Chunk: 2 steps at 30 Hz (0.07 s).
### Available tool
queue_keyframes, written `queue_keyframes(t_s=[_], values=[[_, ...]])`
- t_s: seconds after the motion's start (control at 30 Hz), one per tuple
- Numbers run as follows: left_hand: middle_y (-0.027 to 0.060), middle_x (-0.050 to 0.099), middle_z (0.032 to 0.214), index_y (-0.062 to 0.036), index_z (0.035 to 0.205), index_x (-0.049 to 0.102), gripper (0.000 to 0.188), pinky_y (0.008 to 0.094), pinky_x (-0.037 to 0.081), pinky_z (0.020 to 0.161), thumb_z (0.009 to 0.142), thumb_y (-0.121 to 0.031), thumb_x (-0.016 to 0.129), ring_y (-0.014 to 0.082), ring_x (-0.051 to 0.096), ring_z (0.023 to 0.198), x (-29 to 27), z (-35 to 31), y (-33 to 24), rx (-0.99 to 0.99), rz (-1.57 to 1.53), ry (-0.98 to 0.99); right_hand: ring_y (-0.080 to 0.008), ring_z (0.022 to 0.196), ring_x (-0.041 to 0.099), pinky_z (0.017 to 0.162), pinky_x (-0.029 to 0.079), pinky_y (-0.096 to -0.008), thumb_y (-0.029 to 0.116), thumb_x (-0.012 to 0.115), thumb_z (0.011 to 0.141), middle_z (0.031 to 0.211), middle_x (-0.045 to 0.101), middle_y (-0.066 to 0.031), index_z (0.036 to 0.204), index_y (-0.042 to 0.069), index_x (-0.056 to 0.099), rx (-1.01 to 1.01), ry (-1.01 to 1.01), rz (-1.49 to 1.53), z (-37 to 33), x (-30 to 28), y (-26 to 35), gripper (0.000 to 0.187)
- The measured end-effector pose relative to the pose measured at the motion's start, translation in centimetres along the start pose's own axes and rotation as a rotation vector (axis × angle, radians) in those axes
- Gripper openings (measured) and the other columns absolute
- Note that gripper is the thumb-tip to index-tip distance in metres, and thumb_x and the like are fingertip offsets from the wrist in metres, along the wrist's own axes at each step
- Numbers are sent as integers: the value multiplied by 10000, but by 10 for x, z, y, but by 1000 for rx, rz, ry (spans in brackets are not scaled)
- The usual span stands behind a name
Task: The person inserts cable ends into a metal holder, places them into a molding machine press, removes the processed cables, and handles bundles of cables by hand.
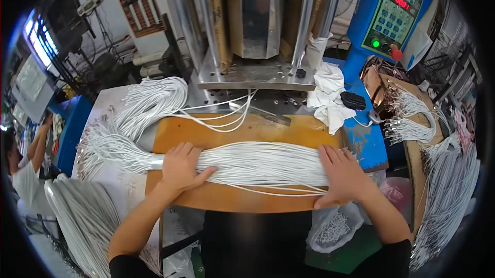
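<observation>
A long bundle of white cables (263,162) lies across an orange-brown board (247,201) in front of me. My left hand (181,167) is closed over the bundle beside a pale band (157,161), with the thumb pointing right along the strands. At the other end, my right hand (341,175) grips the strands from above, fingers on the far side and thumb on the near side. A few strands bow out along the near edge. Left of the band, the loose cable ends (105,146) fan out over a white table. The undersides of both hands are hidden.
Beyond the board stands a metal press (256,78). A blue control box (394,15) is at far right. More white cables (154,100) lie back left; others hang left (82,221) and right (448,190). White cloth (328,95) lies by the press. A person (31,175) works at far left.
</observation>
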State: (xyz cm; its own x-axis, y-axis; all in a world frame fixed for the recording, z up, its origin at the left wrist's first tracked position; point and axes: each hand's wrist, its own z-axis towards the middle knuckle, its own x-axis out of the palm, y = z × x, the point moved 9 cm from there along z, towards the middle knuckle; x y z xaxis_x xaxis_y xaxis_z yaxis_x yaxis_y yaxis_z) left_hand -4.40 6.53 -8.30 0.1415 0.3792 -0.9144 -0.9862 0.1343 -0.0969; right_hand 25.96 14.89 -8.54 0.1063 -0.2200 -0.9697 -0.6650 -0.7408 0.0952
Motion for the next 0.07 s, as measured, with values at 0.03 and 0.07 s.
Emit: queue_keyframes(t_s=[0.03,0.07], values=[[157,628,972,-16,1090,608,624,413,440,817,712,-506,694,307,594,888,16,8,9,-16,-37,154,-365,1355,303,1115,223,-509,680,774,472,1443,327,-249,1419,-57,234,47,60,-101,-3,6,-6,1316],[151,629,991,-23,1126,591,652,403,424,852,709,-512,694,300,590,909,30,13,17,-37,-72,313,-347,1376,281,1123,206,-513,701,762,481,1467,302,-237,1433,-45,214,87,127,-200,-8,12,-12,1328]])
